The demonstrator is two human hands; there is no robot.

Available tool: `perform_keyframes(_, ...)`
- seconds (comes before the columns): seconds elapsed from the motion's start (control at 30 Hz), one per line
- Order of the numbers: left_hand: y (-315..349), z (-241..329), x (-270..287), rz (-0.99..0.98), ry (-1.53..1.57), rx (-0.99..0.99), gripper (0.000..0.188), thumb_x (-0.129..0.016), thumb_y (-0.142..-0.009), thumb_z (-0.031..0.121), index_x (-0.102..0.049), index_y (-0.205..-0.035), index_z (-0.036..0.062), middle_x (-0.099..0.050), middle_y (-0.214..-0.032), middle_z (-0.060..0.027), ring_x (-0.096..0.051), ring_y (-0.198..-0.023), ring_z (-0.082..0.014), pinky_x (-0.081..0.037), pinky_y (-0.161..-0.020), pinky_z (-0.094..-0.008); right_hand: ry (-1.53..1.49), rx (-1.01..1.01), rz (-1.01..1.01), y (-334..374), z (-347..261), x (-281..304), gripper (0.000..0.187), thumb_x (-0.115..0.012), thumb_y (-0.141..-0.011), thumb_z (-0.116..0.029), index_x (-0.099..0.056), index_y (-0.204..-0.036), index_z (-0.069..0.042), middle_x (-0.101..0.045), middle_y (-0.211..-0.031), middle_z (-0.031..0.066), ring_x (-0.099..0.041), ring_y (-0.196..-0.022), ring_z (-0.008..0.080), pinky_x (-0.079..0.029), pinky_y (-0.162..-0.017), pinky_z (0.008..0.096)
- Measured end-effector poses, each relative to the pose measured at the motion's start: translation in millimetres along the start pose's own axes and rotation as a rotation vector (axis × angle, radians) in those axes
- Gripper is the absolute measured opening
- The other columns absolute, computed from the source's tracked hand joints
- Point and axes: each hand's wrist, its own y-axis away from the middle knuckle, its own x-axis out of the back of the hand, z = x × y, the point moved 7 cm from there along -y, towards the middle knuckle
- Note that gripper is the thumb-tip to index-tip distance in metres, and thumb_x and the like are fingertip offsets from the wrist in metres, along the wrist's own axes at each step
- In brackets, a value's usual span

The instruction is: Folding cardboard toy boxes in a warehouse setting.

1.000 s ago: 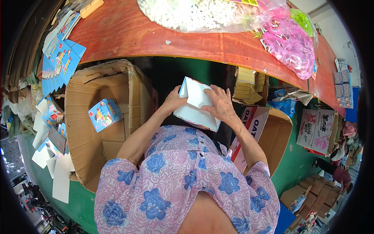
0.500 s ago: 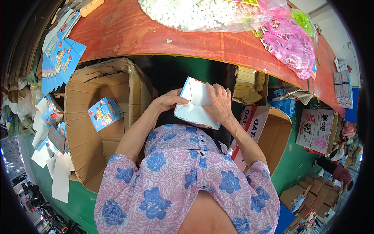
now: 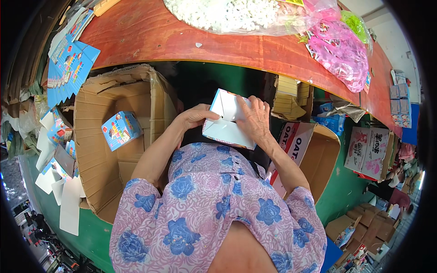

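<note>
From my distant seat I watch the box (image 3: 224, 133) between the person's two hands, in front of the waist, its white end facing up. The left hand (image 3: 195, 116) grasps its left side, thumb on top by the seam of the white flaps. The right hand (image 3: 255, 119) grasps the right side, fingers spread over the white end. I cannot tell whether the box holds anything or rests on the lap.

To the left, I see a big carton (image 3: 93, 109) with its open side toward me; one printed blue box (image 3: 121, 131) sits tilted inside. The right-hand carton (image 3: 318, 159) also gapes, and its visible inside is bare brown card. Beyond it, below the table (image 3: 136, 38), a small carton (image 3: 311, 98) holds yellowish card pieces (image 3: 289, 98).

On the table, a clear bag (image 3: 218, 31) lies spread under a heap of white bits (image 3: 232, 13). Beside it, a pink bag (image 3: 341, 59) bulges with small printed items, near something bright green (image 3: 355, 25). Blue flat packs (image 3: 70, 75) fan out over the table's left edge, just above the big carton.
</note>
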Motion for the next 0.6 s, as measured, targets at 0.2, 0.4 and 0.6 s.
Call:
perform_keyframes(0.2, -0.8, 0.4, 0.9, -0.05, -0.006, 0.023, 0.051, -0.068, -0.063, 0.017, -0.05, -0.107, -0.0032, -0.057, -0.097, -0.0108, -0.055, -0.087, -0.0184, -0.042, -0.08, -0.0291, -0.056, -0.024, -0.001, -0.9, -0.1, 0.6, 0.069, -0.065, -0.055, -0.016, -0.04, -0.119, -0.015, -0.039, -0.107, 0.0143, -0.037, -0.103, 0.0287, -0.026, -0.089, 0.0433)
perform_keyframes(0.4, -5.1, -2.5, -0.9, -0.016, 0.035, 0.02, 0.048, -0.068, -0.064, 0.017, -0.051, -0.104, -0.0032, -0.058, -0.095, -0.0104, -0.056, -0.085, -0.0179, -0.043, -0.078, -0.0285, -0.119, -0.072, -0.055, -3.2, 1.4, 0.1, 0.068, -0.069, -0.058, -0.023, -0.04, -0.119, -0.014, -0.039, -0.106, 0.0155, -0.037, -0.103, 0.0293, -0.026, -0.087, 0.0443)
perform_keyframes(0.6, -4.0, 0.5, -5.3, -0.013, 0.031, 0.036, 0.047, -0.069, -0.064, 0.018, -0.052, -0.103, -0.0033, -0.058, -0.094, -0.0106, -0.056, -0.084, -0.0176, -0.043, -0.078, -0.028, -0.179, -0.13, -0.02, -2.4, 5.5, -3.0, 0.07, -0.071, -0.057, -0.029, -0.039, -0.118, -0.016, -0.04, -0.105, 0.0146, -0.035, -0.104, 0.0296, -0.024, -0.088, 0.0529)
